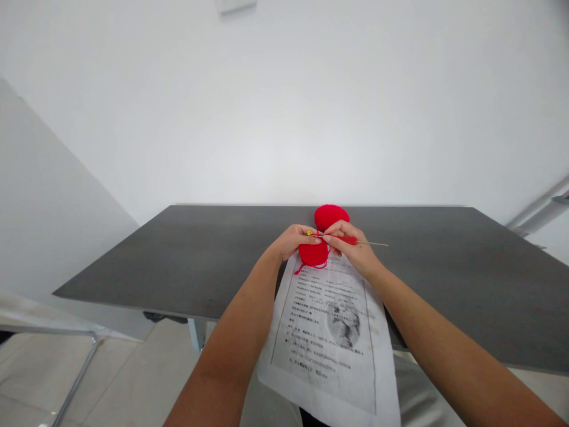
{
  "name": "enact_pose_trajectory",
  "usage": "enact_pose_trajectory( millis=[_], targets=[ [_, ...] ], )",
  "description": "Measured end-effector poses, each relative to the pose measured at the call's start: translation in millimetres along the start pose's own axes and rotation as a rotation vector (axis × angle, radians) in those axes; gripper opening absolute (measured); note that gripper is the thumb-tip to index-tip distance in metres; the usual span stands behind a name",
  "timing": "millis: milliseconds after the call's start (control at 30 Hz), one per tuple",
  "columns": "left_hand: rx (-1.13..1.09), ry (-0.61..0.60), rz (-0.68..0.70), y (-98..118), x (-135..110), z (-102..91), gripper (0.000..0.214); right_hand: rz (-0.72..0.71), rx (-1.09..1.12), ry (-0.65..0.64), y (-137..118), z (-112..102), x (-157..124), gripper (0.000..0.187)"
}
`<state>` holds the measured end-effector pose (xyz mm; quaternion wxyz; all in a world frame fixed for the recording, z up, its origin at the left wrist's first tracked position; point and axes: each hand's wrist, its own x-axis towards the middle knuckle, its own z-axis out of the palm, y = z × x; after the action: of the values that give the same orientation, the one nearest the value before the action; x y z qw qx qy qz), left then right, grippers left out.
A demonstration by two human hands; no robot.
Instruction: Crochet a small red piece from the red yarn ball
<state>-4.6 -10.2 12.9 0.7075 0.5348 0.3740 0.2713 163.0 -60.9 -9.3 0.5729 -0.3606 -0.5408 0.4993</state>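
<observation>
My left hand pinches a small red crocheted piece by its upper edge, and loose strands of yarn hang from it. A small yellow stitch marker shows at that edge, close to my left fingers. In my right hand is a crochet hook with a red grip and a thin metal shaft that sticks out to the right. Its tip points left and meets the red piece. Just behind both hands a red ball of yarn rests on the table.
Below my hands a printed sheet of paper with a round picture hangs over the near edge of the dark table. A white wall rises behind the table. At the lower left stands a metal tube frame.
</observation>
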Motion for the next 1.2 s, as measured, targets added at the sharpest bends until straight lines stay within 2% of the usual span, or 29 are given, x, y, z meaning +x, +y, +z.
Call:
enact_pose_trajectory(
  millis=[100,200,400,667,967,1200],
  targets=[
    [-0.004,-0.004,-0.002,-1,2,1.1,0.032,-0.136,-0.137,0.060,0,-2,2,0.023],
    [0.014,-0.005,0.011,-1,2,0.7,0.029,-0.209,-0.251,0.046,-2,-4,4,0.018],
    [0.068,0.023,0.016,0,1,-3.2,0.026,-0.129,-0.263,-0.020,1,-9,5,0.021],
    [0.032,0.089,0.062,-1,3,-4.9,0.034,-0.052,-0.179,-0.009,7,-13,6,0.027],
    [0.023,0.117,0.109,1,4,-4.4,0.036,-0.148,-0.158,-0.031,2,-11,4,0.018],
    [-0.048,0.101,0.123,1,6,-4.0,0.032,-0.185,-0.209,0.033,1,-9,5,0.017]
  ],
)
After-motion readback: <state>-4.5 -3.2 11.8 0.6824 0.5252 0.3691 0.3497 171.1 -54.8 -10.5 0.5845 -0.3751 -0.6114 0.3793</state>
